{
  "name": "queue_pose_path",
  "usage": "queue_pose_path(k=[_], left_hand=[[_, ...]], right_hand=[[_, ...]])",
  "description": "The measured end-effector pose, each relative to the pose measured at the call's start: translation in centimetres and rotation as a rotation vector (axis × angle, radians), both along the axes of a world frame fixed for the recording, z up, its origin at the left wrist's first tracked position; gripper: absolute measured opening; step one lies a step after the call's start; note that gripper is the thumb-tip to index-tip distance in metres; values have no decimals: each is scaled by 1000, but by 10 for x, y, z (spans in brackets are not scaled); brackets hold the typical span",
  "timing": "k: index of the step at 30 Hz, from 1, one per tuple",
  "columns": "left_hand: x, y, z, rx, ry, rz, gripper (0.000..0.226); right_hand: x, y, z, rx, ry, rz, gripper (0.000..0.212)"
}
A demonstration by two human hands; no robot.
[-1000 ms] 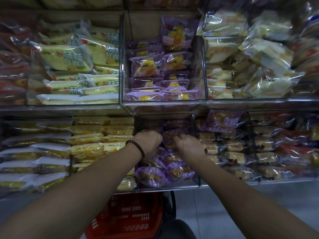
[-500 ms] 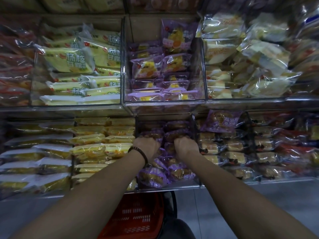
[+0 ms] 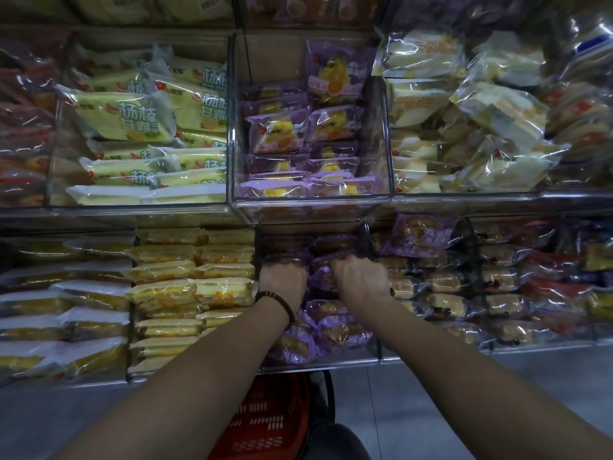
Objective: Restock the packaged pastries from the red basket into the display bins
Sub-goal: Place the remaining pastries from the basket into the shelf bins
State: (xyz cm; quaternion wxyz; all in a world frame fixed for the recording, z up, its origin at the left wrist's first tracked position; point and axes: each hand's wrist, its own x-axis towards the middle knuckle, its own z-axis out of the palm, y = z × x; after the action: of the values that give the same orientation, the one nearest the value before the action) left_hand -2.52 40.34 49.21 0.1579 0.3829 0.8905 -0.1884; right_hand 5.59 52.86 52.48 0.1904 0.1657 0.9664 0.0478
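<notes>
Both my hands reach into the lower middle display bin, which holds several purple-wrapped pastries. My left hand, with a dark bracelet on the wrist, has its fingers curled down onto a purple pack at the bin's left side. My right hand is curled over purple packs on the bin's right side. The fingertips of both hands are hidden among the packs. The red basket sits on the floor below, between my forearms, partly hidden by them.
Clear acrylic bins fill two shelf rows. Yellow packs lie left of my hands, brown-filled packs lie right. The upper middle bin holds purple-and-yellow packs, and green-yellow packs sit upper left. Grey floor lies below.
Both hands have drawn closer together and pressed deeper among the purple packs in the lower middle bin. My view has tilted slightly down.
</notes>
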Motion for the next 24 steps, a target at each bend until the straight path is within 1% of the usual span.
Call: queue_pose_path(k=[2, 5, 10, 14, 15, 16, 18, 19, 22, 24], left_hand=[[0, -1, -3, 39, -56, 35, 31], [2, -3, -7, 73, -112, 79, 24], [4, -6, -11, 132, -178, 93, 38], [2, -10, -12, 152, -183, 96, 34], [1, -10, -12, 145, -171, 94, 33], [-1, -10, -12, 139, -156, 93, 31], [-3, -6, -12, 127, -121, 84, 31], [-4, -4, -13, 122, -105, 81, 31], [-4, 0, -16, 112, -103, 93, 33], [-5, -1, -16, 139, -154, 134, 33]], right_hand=[[0, -3, -4, -19, -23, -15, 32], [-5, -7, -12, -55, -44, -35, 32], [-3, -8, -30, -107, -22, -16, 32], [-2, -4, -44, -175, 13, -55, 28], [-2, -2, -45, -195, 40, -79, 30], [-2, 0, -47, -212, 72, -106, 41], [0, 1, -49, -235, 114, -161, 69], [2, 1, -50, -241, 129, -180, 76], [11, 4, -52, -291, 173, -164, 74], [20, 6, -49, -372, 249, -190, 63]])
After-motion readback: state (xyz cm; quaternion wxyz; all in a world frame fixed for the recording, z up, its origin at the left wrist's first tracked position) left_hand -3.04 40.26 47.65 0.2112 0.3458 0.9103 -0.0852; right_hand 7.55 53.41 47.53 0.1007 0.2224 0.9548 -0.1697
